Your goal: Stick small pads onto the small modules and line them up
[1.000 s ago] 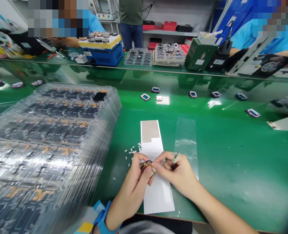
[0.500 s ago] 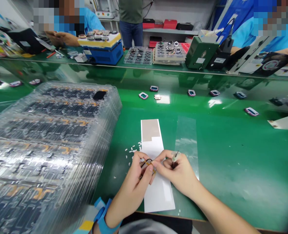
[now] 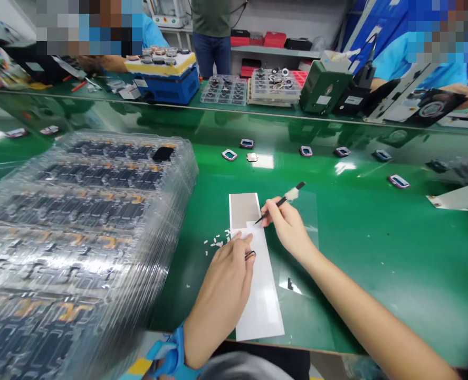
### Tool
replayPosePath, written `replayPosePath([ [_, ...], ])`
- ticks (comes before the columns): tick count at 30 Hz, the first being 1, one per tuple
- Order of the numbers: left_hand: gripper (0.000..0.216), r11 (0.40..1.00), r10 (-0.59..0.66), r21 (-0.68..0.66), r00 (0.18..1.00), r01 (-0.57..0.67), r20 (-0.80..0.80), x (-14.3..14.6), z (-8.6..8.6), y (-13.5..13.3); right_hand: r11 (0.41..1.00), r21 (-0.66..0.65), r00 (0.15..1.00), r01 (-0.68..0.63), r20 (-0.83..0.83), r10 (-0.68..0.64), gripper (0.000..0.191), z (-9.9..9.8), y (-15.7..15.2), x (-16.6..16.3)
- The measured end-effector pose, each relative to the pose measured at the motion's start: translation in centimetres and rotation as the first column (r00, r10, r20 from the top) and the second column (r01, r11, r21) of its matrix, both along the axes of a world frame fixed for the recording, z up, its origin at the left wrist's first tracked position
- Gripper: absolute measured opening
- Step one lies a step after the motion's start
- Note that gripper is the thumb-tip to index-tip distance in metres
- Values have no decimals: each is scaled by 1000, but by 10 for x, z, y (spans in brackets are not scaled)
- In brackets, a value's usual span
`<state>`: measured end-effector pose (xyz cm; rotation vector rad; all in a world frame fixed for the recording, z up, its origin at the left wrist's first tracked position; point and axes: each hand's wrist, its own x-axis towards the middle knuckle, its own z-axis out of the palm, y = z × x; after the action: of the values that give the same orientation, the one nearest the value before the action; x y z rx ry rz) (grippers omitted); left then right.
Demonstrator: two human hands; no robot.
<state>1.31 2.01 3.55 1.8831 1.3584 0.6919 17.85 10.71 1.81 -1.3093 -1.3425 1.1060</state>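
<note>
My right hand (image 3: 287, 224) grips slim black tweezers (image 3: 282, 202) with a white wrap near the upper end. Their tip touches or hovers just over a white sheet (image 3: 259, 306), by the lower edge of its beige adhesive area (image 3: 244, 210). Lower on the same sheet rests my left hand (image 3: 223, 277), back upward, fingers curled around a small dark-rimmed part (image 3: 250, 255). Most of that part is hidden by the fingers. Small white pieces (image 3: 218, 244) lie scattered left of the sheet. To its right is a clear film (image 3: 303, 287), partly under my right forearm.
A tall stack of clear trays (image 3: 111, 211) with dark parts and orange flex strips fills the left. Several watch-like cases (image 3: 229, 154) lie along the back of the green bench (image 3: 376, 264). Behind, a raised shelf carries a blue box (image 3: 170, 87) and a green box (image 3: 323, 87). People are beyond.
My right hand has left the part and moved up and forward, tweezers turned tip-down to the sheet. My left hand has rolled palm-down, still holding the part.
</note>
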Motion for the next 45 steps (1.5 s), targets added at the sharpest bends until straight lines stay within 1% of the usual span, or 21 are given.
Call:
replayPosePath([
  [3, 16, 997, -23, 71, 991, 33, -129, 1, -4, 10, 999, -46, 998, -13, -54, 11, 48, -14, 4, -6],
  [7, 23, 993, -62, 88, 980, 80, -191, 0, -9, 14, 997, -71, 995, 11, -99, -18, 47, -20, 0, -8],
  [11, 28, 990, -75, 98, 973, 99, -216, 0, -11, 14, 996, -90, 991, 4, -136, -16, 46, -18, 2, -8],
  [15, 26, 992, -80, 72, 968, 100, -238, 0, -11, 14, 994, -107, 985, 0, -169, -18, 47, -17, 5, -9],
  [17, 25, 993, -76, 67, 969, 94, -236, 1, -11, 15, 994, -109, 981, -1, -194, -20, 48, -13, 4, -9],
  [19, 27, 994, -70, 69, 973, 88, -222, 1, -11, 15, 995, -104, 974, 4, -224, -27, 46, -4, 1, -8],
  [21, 23, 995, -43, 84, 985, 57, -168, 1, -10, 16, 995, -95, 967, 28, -249, -51, 41, 9, -7, -5],
  [23, 13, 996, 29, 85, 999, -25, -46, 0, -8, 15, 993, -60, 958, 97, -265, -110, 34, 24, -21, 0],
  [24, 8, 996, 74, 53, 996, -76, 46, 0, -6, 14, 988, -25, 951, 151, -269, -152, 30, 31, -30, 1],
  [25, 7, 993, 114, -13, 981, -114, 156, 1, -5, 13, 978, 23, 943, 205, -270, -192, 26, 36, -41, 2],
  [26, 7, 987, 145, -107, 950, -120, 276, 1, -3, 11, 963, 80, 936, 256, -271, -226, 21, 40, -52, 1],
  [28, 9, 957, 188, -288, 839, -39, 510, 3, 2, 6, 932, 175, 924, 319, -275, -265, 13, 42, -74, -3],
  [29, 11, 940, 201, -342, 774, 21, 601, 5, 4, 3, 918, 208, 920, 336, -283, -272, 10, 41, -84, -6],
  [31, 16, 919, 229, -384, 667, 93, 709, 9, 8, -3, 895, 233, 902, 379, -310, -301, 8, 36, -98, -14],
  [34, 23, 908, 269, -402, 575, 116, 773, 15, 11, -8, 875, 209, 869, 438, -350, -351, 7, 28, -108, -25],
  [36, 27, 911, 271, -391, 524, 131, 807, 18, 9, -11, 874, 200, 860, 442, -372, -350, 7, 25, -110, -29],
  [38, 28, 921, 262, -367, 491, 129, 831, 20, 5, -12, 875, 205, 854, 438, -399, -333, 7, 22, -110, -31],
  [40, 26, 930, 256, -350, 487, 110, 835, 22, 0, -13, 873, 207, 847, 442, -418, -329, 7, 20, -110, -31],
  [42, 23, 933, 251, -346, 505, 101, 826, 23, -4, -13, 871, 203, 844, 446, -418, -335, 7, 18, -110, -31],
  [45, 23, 925, 279, -371, 527, 76, 803, 24, -4, -13, 876, 200, 844, 440, -424, -327, 8, 14, -110, -32],
])
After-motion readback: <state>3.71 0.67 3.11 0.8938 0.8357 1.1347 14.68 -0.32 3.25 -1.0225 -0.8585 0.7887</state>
